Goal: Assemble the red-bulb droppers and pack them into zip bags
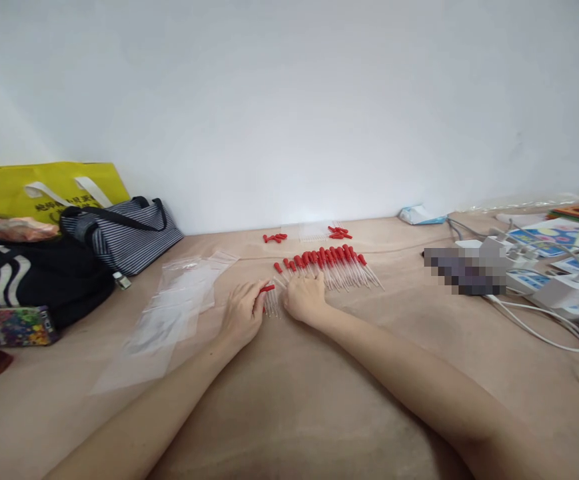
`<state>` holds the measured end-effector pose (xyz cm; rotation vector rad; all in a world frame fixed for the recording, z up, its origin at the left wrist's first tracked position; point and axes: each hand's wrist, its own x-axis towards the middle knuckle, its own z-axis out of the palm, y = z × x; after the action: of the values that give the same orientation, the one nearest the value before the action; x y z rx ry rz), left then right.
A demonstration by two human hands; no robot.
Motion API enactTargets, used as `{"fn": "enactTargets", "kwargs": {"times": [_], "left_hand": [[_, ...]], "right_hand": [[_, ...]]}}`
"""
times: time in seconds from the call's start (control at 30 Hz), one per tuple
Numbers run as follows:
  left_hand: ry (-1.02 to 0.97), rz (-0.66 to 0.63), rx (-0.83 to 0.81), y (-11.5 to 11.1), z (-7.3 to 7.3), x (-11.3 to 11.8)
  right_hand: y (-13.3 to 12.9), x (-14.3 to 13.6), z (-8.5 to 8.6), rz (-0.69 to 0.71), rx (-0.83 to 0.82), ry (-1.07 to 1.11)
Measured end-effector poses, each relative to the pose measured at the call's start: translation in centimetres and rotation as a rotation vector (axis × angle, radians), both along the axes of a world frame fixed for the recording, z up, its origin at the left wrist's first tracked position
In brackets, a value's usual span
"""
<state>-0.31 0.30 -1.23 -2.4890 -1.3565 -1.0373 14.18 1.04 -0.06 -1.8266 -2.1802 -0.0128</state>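
Note:
My left hand (243, 311) is closed with a red rubber dropper bulb (268, 288) between thumb and fingers. Just right of it, several thin clear glass tubes (272, 308) lie on the cloth between my hands. My right hand (305, 297) rests with its fingers curled in; what they grip, if anything, is hidden. Behind and beside that hand lies a row of assembled glass droppers (342, 267) with red bulbs, tips toward me. Small piles of loose red bulbs (275, 238) lie farther back, near a clear bag with tubes (314, 232).
Clear plastic bags (169, 313) lie spread at the left. Beyond them are a striped bag (124, 233), a black bag (84, 280) and a yellow bag (84, 177). At the right are a blurred-out dark object (464, 270), white cables (544, 320), white boxes (569, 293) and a tissue pack (422, 215).

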Motion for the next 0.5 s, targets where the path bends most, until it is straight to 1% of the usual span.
{"fn": "enactTargets", "kwargs": {"times": [0.1,0.17,0.2,0.27,0.37,0.43,0.5], "left_hand": [[0.021,-0.025,-0.025,-0.2,0.2,0.1],[0.019,-0.035,-0.037,-0.3,0.2,0.1],[0.018,-0.040,-0.037,-0.4,0.2,0.0],[0.025,-0.056,-0.030,-0.5,0.2,0.0],[0.057,-0.120,-0.038,-0.8,0.3,0.1],[0.080,-0.205,-0.067,-1.0,0.4,0.5],[0.088,-0.284,-0.093,-1.1,0.4,1.0]], "right_hand": [[-0.4,0.6,-0.4,-0.003,0.073,0.005],[-0.6,1.8,-1.0,0.031,0.140,0.050],[-0.7,2.6,-1.3,0.071,0.172,0.087],[-1.1,4.5,-1.9,0.207,0.214,0.186],[-2.1,7.8,-2.7,0.438,0.212,0.323],[-3.1,9.6,-3.0,0.517,0.205,0.328],[-3.9,10.7,-3.2,0.534,0.244,0.278]]}}
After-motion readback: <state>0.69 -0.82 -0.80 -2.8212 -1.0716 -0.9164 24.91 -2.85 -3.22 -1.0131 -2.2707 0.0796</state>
